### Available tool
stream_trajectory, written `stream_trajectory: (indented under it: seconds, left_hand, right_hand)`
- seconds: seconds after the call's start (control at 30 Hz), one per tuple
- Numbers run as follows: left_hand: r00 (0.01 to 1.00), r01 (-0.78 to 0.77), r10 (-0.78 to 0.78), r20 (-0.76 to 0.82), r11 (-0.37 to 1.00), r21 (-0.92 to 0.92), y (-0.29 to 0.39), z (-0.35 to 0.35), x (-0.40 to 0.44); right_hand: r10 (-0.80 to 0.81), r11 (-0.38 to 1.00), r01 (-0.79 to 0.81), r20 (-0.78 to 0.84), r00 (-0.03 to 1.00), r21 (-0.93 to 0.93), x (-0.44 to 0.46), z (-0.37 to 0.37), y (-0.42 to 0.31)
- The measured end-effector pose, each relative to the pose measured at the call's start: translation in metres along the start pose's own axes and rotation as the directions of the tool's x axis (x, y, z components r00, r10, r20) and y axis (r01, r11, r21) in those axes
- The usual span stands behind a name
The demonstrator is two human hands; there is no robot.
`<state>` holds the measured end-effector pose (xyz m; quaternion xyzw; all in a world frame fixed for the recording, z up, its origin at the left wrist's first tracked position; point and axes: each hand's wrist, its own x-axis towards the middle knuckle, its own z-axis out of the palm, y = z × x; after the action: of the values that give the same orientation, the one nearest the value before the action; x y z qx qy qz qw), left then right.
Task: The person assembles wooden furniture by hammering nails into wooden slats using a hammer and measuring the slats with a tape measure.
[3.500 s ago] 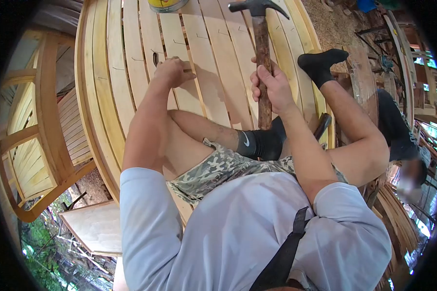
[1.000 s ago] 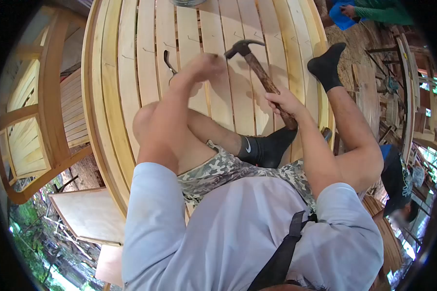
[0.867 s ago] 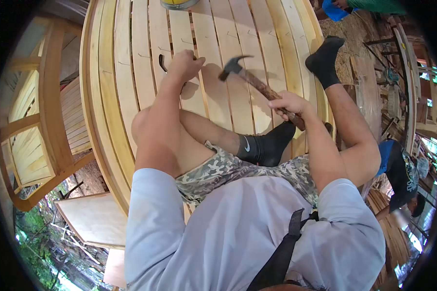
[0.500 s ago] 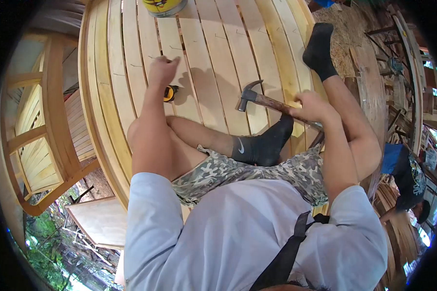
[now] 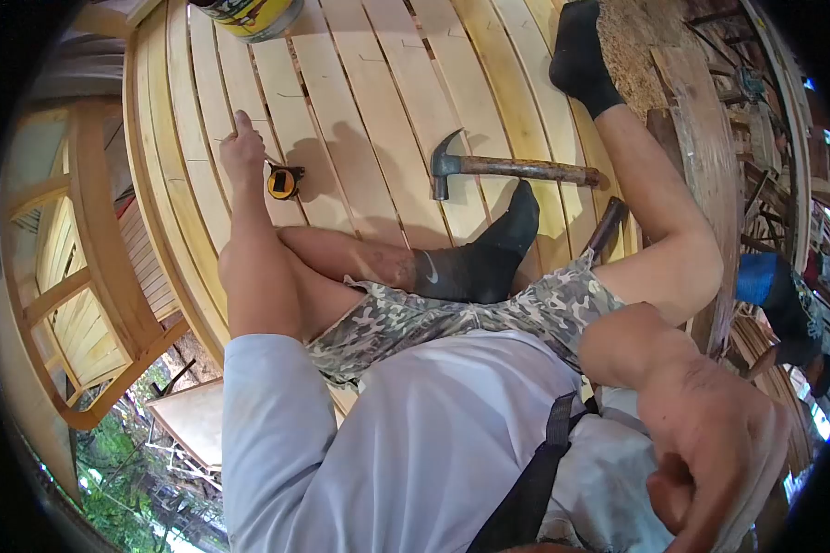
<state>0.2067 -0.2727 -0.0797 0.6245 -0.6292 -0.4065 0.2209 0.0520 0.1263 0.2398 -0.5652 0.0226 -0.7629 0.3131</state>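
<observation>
My left hand (image 5: 243, 152) is over the wooden slats (image 5: 360, 120) with its fingers curled in and one digit sticking up; what it holds, if anything, is hidden. Just right of it sits a yellow and black tape measure (image 5: 283, 182). A claw hammer (image 5: 516, 169) lies across the slats beyond my bent foot, with no hand on it. Close to the camera at lower right, my right hand (image 5: 710, 442) is raised with bent fingers, its fingertips partly out of sight. Thin nails (image 5: 290, 95) stick out of several slats.
A yellow tin (image 5: 254, 17) stands at the far edge. A dark handle (image 5: 607, 226) lies beside my thigh. My legs, in black socks (image 5: 503, 244), rest on the slats. At left is a wooden frame (image 5: 111, 240). Another person (image 5: 788, 309) is at far right.
My right hand has let go of the hammer, which now lies on the slats, and has come up toward the camera. My left hand is still near the tape measure; the view has shifted.
</observation>
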Motion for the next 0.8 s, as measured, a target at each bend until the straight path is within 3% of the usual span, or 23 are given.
stream_trajectory:
  seconds: [0.23, 0.5, 0.6, 0.77, 0.8]
  left_hand:
    - [0.996, -0.044, 0.051, -0.076, 0.995, 0.086, -0.015, -0.002, 0.018]
    - [0.998, 0.042, -0.039, 0.054, 0.997, -0.058, 0.003, -0.006, -0.004]
    - [0.996, 0.046, -0.041, 0.078, 0.997, -0.067, 0.006, -0.006, -0.004]
    - [0.994, 0.053, -0.049, 0.097, 0.998, -0.043, 0.002, -0.003, 0.005]
    - [0.991, 0.043, -0.048, 0.127, 0.998, 0.037, 0.000, -0.001, 0.008]
  right_hand:
    - [0.073, 0.992, -0.071, -0.012, 0.997, 0.099, 0.003, 0.006, 0.003]
    - [0.155, 0.968, -0.147, -0.022, 0.988, 0.203, 0.006, 0.016, 0.010]
    - [0.017, 0.999, -0.014, -0.050, 0.999, 0.052, 0.007, 0.025, 0.034]
    - [-0.048, 0.998, 0.052, -0.101, 0.994, 0.028, 0.012, 0.026, 0.046]
    - [-0.069, 0.989, 0.053, 0.114, 0.991, 0.138, 0.010, 0.016, 0.039]
